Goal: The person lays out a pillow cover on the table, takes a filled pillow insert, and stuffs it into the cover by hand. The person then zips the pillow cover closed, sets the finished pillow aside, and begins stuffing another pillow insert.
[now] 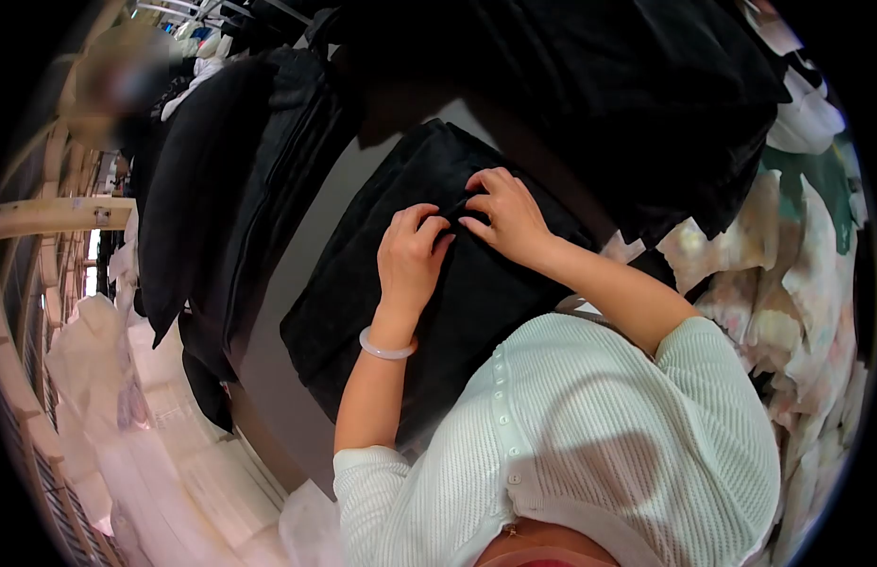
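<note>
A black folded cloth piece (363, 283), perhaps a garment or cushion cover, lies on a grey table (311, 217) in front of my body. My left hand (412, 253), with a pale bangle (388, 346) at the wrist, rests on it with curled fingers pinching the fabric near its middle. Close beside it, my right hand (504, 215) is also bent over the cloth, thumb and fingers closed on the same dark material. Only a small gap separates the fingertips of both hands. Folds and seams are hard to make out in the black.
Black textile stacks (240, 180) hang over the table's left side. Another large black pile (646, 113) stands at the far right. White wrapped bundles (174, 416) fill the lower left. Pale plastic-wrapped goods (778, 302) lie at the right. A blurred person (122, 85) is at the upper left.
</note>
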{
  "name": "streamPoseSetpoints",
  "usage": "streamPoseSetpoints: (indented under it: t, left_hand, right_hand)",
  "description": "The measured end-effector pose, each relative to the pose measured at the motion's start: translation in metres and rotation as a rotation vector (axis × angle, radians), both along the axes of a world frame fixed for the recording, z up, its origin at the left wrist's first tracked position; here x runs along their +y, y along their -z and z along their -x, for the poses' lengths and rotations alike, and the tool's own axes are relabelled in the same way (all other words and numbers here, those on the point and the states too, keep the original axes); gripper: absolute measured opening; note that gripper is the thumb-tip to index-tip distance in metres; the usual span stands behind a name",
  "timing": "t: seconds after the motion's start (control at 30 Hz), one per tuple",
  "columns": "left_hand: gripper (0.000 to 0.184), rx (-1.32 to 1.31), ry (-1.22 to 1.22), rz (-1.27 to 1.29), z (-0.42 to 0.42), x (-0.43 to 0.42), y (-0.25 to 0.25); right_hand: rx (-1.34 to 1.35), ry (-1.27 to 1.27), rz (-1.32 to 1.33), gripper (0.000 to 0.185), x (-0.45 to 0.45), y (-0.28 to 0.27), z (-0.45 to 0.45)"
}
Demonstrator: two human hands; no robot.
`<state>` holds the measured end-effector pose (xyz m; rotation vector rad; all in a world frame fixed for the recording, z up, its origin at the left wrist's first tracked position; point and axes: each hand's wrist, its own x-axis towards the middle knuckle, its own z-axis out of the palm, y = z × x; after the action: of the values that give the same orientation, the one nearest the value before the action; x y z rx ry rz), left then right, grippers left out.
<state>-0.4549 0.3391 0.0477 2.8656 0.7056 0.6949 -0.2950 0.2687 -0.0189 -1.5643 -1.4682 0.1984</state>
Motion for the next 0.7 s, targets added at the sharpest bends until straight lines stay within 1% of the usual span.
streamPoseSetpoints:
  t: [0.03, 0.07, 0.13, 0.17, 0.23, 0.3, 0.33, 0.37, 0.43, 0.47, 0.6, 0.7]
  left_hand:
    - [0.021, -0.005, -0.012, -0.001, 0.002, -0.005, -0.002]
    - [0.024, 0.025, -0.073, 0.011, 0.005, -0.011, -0.007]
    - [0.028, 0.043, -0.165, 0.016, 0.012, -0.016, -0.009]
    - [0.030, 0.069, -0.201, 0.011, 0.016, -0.016, -0.007]
    - [0.033, 0.080, -0.269, 0.005, 0.022, -0.017, -0.003]
    - [0.032, -0.006, -0.252, 0.014, 0.022, -0.017, 0.003]
    - [0.025, -0.026, -0.224, 0.016, 0.022, -0.018, 0.008]
    - [0.025, -0.040, -0.245, 0.016, 0.024, -0.019, 0.010]
    - [0.019, -0.042, -0.204, 0.016, 0.024, -0.022, 0.013]
    - [0.016, -0.097, -0.199, -0.002, 0.023, -0.023, 0.012]
    - [0.014, -0.140, -0.186, -0.019, 0.023, -0.025, 0.017]
    - [0.017, -0.178, -0.188, -0.019, 0.022, -0.027, 0.019]
  right_hand:
    - [-0.049, 0.024, -0.025, 0.016, -0.001, -0.002, 0.002]
    - [-0.054, 0.010, -0.028, 0.016, -0.001, -0.002, 0.003]
    - [-0.171, 0.081, -0.052, 0.018, 0.001, -0.003, 0.004]
    - [-0.181, 0.056, -0.064, 0.018, 0.002, -0.002, 0.004]
    - [-0.111, 0.112, -0.036, 0.020, 0.003, 0.005, 0.007]
    - [-0.087, 0.093, -0.006, 0.022, 0.005, 0.008, 0.013]
    - [-0.086, 0.121, -0.009, 0.024, 0.005, 0.008, 0.016]
    - [-0.086, 0.152, -0.010, 0.025, 0.005, 0.008, 0.019]
    - [-0.095, 0.150, -0.002, 0.026, 0.004, 0.008, 0.022]
    - [-0.089, 0.169, 0.009, 0.027, 0.004, 0.008, 0.023]
    - [-0.108, 0.187, 0.016, 0.026, 0.003, 0.010, 0.022]
    - [-0.098, 0.195, 0.036, 0.025, 0.000, 0.013, 0.023]
